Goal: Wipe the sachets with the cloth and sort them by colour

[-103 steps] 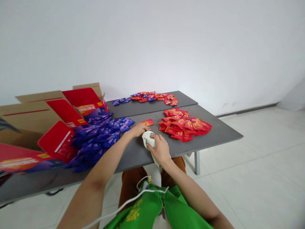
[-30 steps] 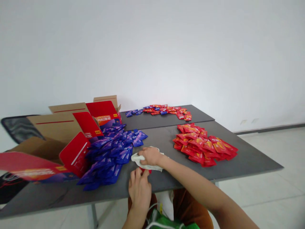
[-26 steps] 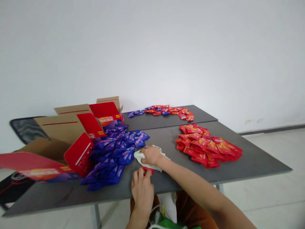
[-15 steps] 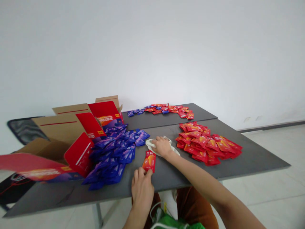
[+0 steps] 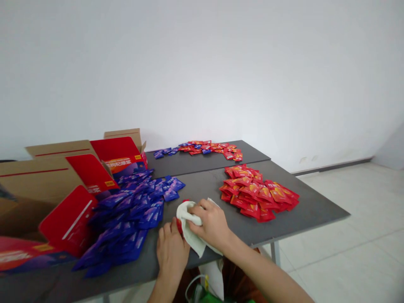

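Observation:
A white cloth (image 5: 195, 242) is bunched in my right hand (image 5: 211, 223), whose fingers are closed around it. The cloth lies over a red packet (image 5: 179, 226), and only small parts of the packet show at the cloth's left and top edges. My left hand (image 5: 172, 246) rests on the table at the packet's lower left, with its fingertips against the packet's edge and the fingers close together. A pile of blue packets (image 5: 132, 214) lies left of my hands, and a pile of red packets (image 5: 259, 191) lies to the right.
Open cardboard boxes with red flaps (image 5: 118, 153) stand on the left of the dark table (image 5: 315, 210). Small red and blue packets (image 5: 217, 147) are spread over the table's far part, near the white wall.
My right hand has brought the cloth nearer and left, over the red packet. My left hand stays at the packet's lower edge. The view has turned slightly, shifting the piles leftward.

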`<action>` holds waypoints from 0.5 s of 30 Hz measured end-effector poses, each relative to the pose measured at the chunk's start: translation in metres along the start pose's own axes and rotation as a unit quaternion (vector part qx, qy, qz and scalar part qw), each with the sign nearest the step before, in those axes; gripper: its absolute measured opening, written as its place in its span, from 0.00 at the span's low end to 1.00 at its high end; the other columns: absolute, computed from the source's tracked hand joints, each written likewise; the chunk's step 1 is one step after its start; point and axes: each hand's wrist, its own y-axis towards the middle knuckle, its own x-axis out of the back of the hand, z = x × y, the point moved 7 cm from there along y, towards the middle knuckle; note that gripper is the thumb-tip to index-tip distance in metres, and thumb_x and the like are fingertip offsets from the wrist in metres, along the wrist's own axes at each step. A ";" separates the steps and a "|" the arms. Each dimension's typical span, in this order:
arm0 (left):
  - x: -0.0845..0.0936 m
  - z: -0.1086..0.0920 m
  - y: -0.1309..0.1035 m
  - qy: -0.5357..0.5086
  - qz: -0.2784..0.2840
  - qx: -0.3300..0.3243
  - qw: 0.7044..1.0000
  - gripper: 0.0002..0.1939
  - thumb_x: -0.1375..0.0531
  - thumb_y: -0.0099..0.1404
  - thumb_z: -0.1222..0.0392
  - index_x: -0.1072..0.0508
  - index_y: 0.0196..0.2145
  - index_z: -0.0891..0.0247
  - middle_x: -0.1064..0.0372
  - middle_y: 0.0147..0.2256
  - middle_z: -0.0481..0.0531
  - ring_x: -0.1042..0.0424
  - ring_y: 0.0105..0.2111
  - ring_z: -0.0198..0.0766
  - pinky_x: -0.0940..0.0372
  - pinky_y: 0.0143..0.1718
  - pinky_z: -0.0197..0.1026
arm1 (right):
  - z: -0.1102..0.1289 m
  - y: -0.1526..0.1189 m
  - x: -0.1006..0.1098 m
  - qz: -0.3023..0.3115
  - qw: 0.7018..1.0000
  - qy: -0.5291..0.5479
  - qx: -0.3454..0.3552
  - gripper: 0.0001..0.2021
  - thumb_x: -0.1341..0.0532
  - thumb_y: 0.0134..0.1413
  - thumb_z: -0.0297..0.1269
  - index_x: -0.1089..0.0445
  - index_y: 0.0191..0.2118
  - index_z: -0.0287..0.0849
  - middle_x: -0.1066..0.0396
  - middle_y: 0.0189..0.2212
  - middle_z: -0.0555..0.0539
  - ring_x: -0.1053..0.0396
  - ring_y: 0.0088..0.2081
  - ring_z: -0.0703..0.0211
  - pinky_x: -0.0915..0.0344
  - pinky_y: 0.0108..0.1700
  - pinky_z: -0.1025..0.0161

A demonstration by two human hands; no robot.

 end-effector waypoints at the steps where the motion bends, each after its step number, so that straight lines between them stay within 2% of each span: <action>1: 0.002 0.003 0.000 -0.028 -0.013 0.010 0.999 0.19 0.52 0.66 0.64 0.32 0.51 0.73 0.30 0.41 0.64 0.33 0.42 0.46 0.41 0.44 0.44 | 0.001 -0.005 -0.005 0.012 1.000 0.005 -0.001 0.12 0.42 0.57 0.45 0.29 0.45 0.52 0.31 0.41 0.50 0.34 0.41 0.59 0.42 0.45 0.65; 4: 0.005 0.019 -0.002 -0.112 -0.042 0.095 0.988 0.19 0.56 0.69 0.63 0.33 0.51 0.72 0.27 0.38 0.63 0.28 0.36 0.45 0.39 0.36 0.42 | 0.001 -0.015 -0.017 0.027 0.999 0.017 -0.012 0.11 0.42 0.57 0.45 0.29 0.45 0.51 0.31 0.41 0.50 0.34 0.41 0.59 0.42 0.45 0.64; 6: 0.002 0.029 -0.006 -0.161 -0.023 0.147 0.976 0.18 0.54 0.69 0.61 0.33 0.51 0.68 0.25 0.34 0.61 0.27 0.31 0.44 0.40 0.31 0.40 | 0.006 -0.019 -0.024 0.026 0.999 0.034 -0.007 0.11 0.42 0.57 0.45 0.29 0.44 0.51 0.32 0.41 0.49 0.34 0.42 0.59 0.42 0.46 0.64; 7: -0.001 0.032 -0.006 -0.190 -0.007 0.153 0.970 0.17 0.51 0.67 0.61 0.32 0.51 0.66 0.25 0.33 0.59 0.27 0.30 0.44 0.40 0.30 0.40 | 0.010 -0.020 -0.029 0.025 0.999 0.046 0.003 0.11 0.42 0.57 0.45 0.29 0.44 0.51 0.32 0.41 0.49 0.35 0.42 0.59 0.42 0.46 0.64; 10: -0.004 0.040 -0.004 -0.303 0.015 0.132 0.944 0.22 0.43 0.61 0.62 0.32 0.53 0.62 0.24 0.38 0.58 0.25 0.37 0.47 0.36 0.37 0.41 | 0.025 -0.019 -0.046 0.033 0.996 0.075 0.028 0.10 0.41 0.57 0.44 0.30 0.43 0.50 0.32 0.39 0.50 0.35 0.41 0.60 0.42 0.44 0.65; 13: -0.008 0.056 -0.001 -0.404 -0.005 0.147 0.903 0.22 0.45 0.61 0.62 0.31 0.54 0.58 0.27 0.48 0.56 0.30 0.50 0.46 0.37 0.49 0.42 | 0.027 -0.012 -0.064 0.050 0.997 0.066 -0.001 0.12 0.42 0.57 0.47 0.31 0.44 0.50 0.32 0.37 0.51 0.34 0.39 0.59 0.41 0.42 0.65; 15: -0.017 0.065 0.001 -0.473 0.000 0.167 0.865 0.21 0.45 0.63 0.61 0.30 0.54 0.57 0.29 0.51 0.55 0.33 0.54 0.44 0.39 0.53 0.42 | 0.023 -0.006 -0.072 0.068 0.997 0.046 -0.015 0.15 0.41 0.55 0.51 0.32 0.46 0.52 0.32 0.37 0.50 0.34 0.40 0.57 0.40 0.41 0.63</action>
